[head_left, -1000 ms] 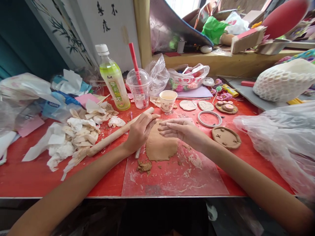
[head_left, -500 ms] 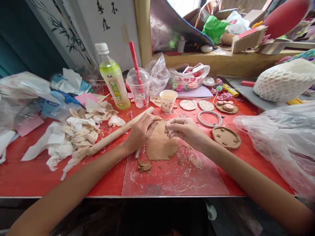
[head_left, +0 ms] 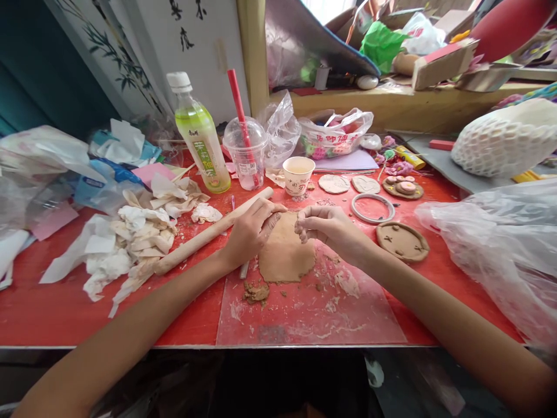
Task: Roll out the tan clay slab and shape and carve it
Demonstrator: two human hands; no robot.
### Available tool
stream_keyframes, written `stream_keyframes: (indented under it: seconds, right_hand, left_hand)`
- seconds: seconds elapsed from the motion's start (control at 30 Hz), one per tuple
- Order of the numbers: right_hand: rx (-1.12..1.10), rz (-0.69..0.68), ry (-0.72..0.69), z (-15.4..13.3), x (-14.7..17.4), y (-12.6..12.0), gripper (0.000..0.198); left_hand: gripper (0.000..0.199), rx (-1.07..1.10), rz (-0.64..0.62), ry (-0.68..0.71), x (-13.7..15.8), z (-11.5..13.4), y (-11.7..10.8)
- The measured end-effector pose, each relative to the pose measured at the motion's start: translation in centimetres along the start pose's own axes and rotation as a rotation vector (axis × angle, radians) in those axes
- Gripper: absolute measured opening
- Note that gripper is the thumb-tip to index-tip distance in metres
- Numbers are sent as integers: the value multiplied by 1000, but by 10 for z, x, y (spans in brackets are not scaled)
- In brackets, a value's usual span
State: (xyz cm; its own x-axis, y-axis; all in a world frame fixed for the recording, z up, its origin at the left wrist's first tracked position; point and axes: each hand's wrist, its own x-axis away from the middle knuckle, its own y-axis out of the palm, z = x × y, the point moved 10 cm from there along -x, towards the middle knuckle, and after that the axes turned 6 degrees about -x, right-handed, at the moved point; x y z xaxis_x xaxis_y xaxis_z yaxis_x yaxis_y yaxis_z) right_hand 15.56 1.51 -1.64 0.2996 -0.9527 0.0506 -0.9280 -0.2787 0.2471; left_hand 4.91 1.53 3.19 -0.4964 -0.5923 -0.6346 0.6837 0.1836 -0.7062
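A flat brown clay slab (head_left: pixel 287 255) lies on a clear sheet (head_left: pixel 313 325) on the red table. My left hand (head_left: pixel 253 229) rests at the slab's upper left, fingers curled and the index finger reaching along its far edge; whatever is under those fingers is hidden. Over the slab's right side, my right hand (head_left: pixel 324 228) is closed in a pinch, with what looks like a small bit of clay at the stained fingertips. Crumbly clay scraps (head_left: pixel 256 292) sit below the slab. A rolling pin (head_left: pixel 209 235) lies slantwise by my left hand.
Behind the slab stand a paper cup (head_left: pixel 298 174), a lidded plastic cup (head_left: pixel 246 154) and a drink bottle (head_left: pixel 200 145). A ring (head_left: pixel 373 208) and a round clay plaque (head_left: pixel 402 242) lie to the right. Crumpled tissues (head_left: pixel 143 232) pile up left; a plastic bag (head_left: pixel 487 244) sits far right.
My right hand has shifted very slightly to the right and up, still pinched. My left hand stays at the slab's edge. The view has moved a little.
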Motion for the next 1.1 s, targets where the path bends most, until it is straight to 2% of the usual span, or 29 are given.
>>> stream_keyframes:
  seconds: [0.17, 0.43, 0.63, 0.87, 1.1]
  right_hand:
    - [43, 22, 11, 5, -3, -5, 8]
    - [136, 133, 69, 13, -11, -28, 16]
    - [133, 139, 48, 14, -12, -30, 15]
    - [229, 146, 15, 12, -13, -35, 24]
    - [174, 147, 49, 14, -13, -33, 17]
  left_hand:
    - [17, -3, -16, -8, 0, -1, 1]
    - [17, 3, -21, 11, 1, -1, 3]
    - [18, 13, -22, 2, 1, -1, 3]
    - [17, 5, -23, 1, 0, -1, 3]
    - [17, 2, -38, 12, 0, -1, 5]
